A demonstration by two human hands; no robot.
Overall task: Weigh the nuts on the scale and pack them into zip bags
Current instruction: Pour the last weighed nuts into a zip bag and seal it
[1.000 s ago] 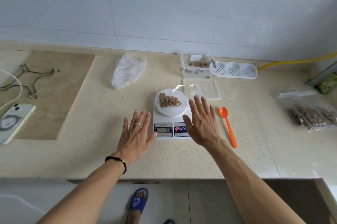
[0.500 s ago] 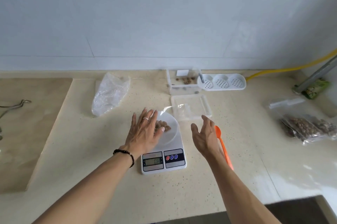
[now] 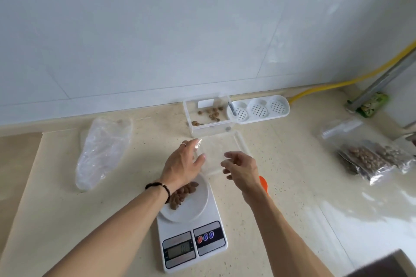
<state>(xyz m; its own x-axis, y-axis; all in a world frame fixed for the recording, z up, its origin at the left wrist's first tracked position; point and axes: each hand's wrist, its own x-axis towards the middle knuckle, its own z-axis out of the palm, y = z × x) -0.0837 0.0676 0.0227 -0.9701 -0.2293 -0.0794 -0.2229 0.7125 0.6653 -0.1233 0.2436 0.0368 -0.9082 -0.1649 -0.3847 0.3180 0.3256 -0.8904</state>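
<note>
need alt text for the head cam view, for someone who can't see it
Both hands, left and right, reach for a clear bag behind a scale holding nuts. Filled bags lie at right.

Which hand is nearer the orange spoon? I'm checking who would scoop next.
Right. The right hand hovers just above and left of the orange spoon, its wrist partly covering it. The left hand is farther left, beyond the scale's plate.

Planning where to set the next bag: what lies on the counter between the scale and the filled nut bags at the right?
In the head view, only the orange spoon lies there, close beside the scale; counter up to the filled nut bags is bare.
</note>
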